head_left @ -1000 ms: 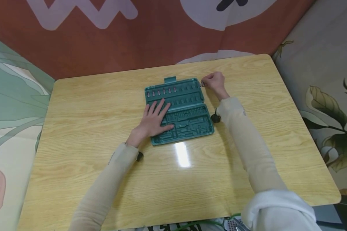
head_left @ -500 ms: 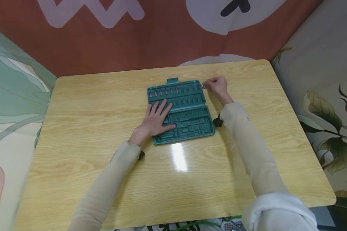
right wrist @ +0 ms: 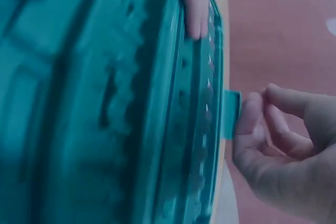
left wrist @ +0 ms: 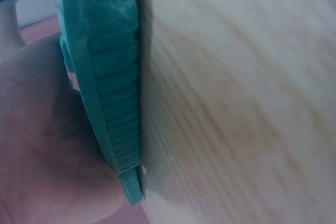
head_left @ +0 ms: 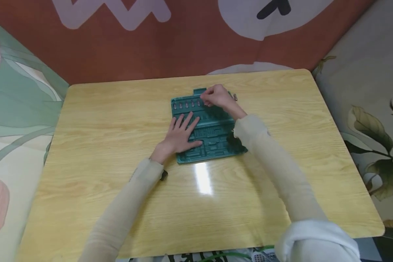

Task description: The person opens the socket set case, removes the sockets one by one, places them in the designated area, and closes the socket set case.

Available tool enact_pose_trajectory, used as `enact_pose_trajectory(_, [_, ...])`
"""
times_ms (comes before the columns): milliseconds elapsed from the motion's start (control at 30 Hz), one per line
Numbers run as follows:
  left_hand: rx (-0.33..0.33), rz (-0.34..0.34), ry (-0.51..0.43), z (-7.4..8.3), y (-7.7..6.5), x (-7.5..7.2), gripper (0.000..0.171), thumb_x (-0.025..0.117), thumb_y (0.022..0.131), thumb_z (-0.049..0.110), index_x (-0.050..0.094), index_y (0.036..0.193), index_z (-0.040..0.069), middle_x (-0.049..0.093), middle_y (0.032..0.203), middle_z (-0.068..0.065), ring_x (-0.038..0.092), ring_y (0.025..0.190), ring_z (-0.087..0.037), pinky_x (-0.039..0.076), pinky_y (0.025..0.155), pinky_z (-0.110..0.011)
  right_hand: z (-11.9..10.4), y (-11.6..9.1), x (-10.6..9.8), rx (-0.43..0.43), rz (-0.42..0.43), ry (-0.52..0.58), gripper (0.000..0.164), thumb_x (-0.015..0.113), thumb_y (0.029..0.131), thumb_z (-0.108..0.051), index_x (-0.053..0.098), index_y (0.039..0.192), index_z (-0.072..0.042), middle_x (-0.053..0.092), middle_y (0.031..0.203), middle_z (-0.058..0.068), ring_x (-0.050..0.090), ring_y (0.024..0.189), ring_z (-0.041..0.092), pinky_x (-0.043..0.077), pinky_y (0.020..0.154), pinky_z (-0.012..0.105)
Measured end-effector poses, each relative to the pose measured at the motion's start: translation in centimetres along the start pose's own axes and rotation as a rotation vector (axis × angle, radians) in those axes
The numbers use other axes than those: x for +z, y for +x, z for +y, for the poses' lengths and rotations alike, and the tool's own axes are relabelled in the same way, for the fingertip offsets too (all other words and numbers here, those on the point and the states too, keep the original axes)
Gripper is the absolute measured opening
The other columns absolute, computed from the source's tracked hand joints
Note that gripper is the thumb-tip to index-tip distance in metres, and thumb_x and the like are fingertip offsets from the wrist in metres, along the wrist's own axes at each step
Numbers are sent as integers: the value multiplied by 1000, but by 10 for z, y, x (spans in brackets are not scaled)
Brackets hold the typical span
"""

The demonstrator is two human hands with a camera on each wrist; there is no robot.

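Likely filling tool case [head_left: 211,147], far side
Splaying left hand [head_left: 179,138]; curling right hand [head_left: 217,96], cannot tell if gripping; probably needing alignment next.

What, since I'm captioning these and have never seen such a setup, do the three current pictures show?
There is no machine here, just a person's two bare hands. The widest picture is from a camera on the head; the others, from one on each wrist. On the wooden table lies an open teal tool case. The left hand rests on it, fingers spread, holding nothing. The right hand is over its far half, thumb and fingers close together; I cannot tell whether they pinch anything. Small metal pieces sit in a row there; another piece is just outside its right edge.
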State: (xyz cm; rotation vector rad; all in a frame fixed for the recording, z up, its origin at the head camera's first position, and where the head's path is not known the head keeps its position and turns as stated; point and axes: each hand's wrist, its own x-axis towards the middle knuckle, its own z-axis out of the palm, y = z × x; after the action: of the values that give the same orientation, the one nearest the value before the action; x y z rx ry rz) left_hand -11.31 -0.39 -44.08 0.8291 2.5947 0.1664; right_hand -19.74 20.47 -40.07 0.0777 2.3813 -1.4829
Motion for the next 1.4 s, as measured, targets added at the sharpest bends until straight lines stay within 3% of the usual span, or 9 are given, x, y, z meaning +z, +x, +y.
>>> enact_pose_trajectory(100, [3, -1, 4, 5, 4, 3, 91, 40, 91, 69, -8, 155, 26, -17, 160, -3, -12, 145, -33, -10, 112, -52, 2, 4, 4, 8, 20, -31, 29, 57, 98, -18, 69, 111, 6, 67, 102, 20, 65, 89, 28, 54, 79, 36])
enact_pose_trajectory(300, [6, -34, 6, 14, 7, 5, 91, 38, 91, 71, -10, 155, 27, -19, 160, -2, -13, 145, -32, -10, 112, -51, 22, 6, -1, 17, 138, -66, 26, 59, 97, -15, 70, 105, 7, 68, 87, 16, 64, 69, 17, 55, 68, 30])
enact_pose_trajectory(467, [-13, -50, 29, 16, 6, 3, 92, 38, 90, 72, -11, 154, 28, -19, 159, -1, -13, 145, -31, -10, 113, -51, 27, 9, -3, 38, 153, -47, 24, 61, 96, -13, 70, 102, 8, 65, 75, 8, 62, 59, 10, 55, 61, 26])
enact_pose_trajectory(767, [-11, -35, 23, 11, 3, 5, 92, 37, 90, 72, -10, 155, 27, -17, 160, -2, -12, 145, -32, -10, 112, -51, 18, 6, 11, 49, 154, -90, 22, 62, 95, -12, 73, 100, 7, 67, 80, 15, 61, 64, 17, 53, 66, 30])
enact_pose_trajectory(1133, [-22, -19, 9, 2, -2, 0, 92, 40, 91, 71, -8, 156, 25, -16, 160, -4, -11, 145, -33, -9, 112, -52, 10, 14, 17, 110, 113, -74, 29, 65, 94, -21, 73, 88, 6, 63, 70, 8, 60, 71, 20, 49, 78, 35])
enact_pose_trajectory(1267, [-21, -9, 1, 2, -2, -5, 93, 41, 91, 70, -6, 156, 24, -14, 161, -6, -10, 145, -34, -8, 113, -52, 9, 18, 16, 110, 120, -26, 27, 65, 94, -21, 73, 95, 5, 63, 77, 7, 59, 75, 19, 49, 77, 33])
enact_pose_trajectory(1400, [-26, -24, 8, 1, 0, -4, 93, 41, 90, 70, -8, 156, 25, -16, 160, -5, -12, 145, -33, -9, 112, -52, 12, 20, 13, 136, 116, 101, 30, 64, 95, -21, 69, 111, 4, 63, 89, 7, 59, 79, 16, 50, 78, 31])
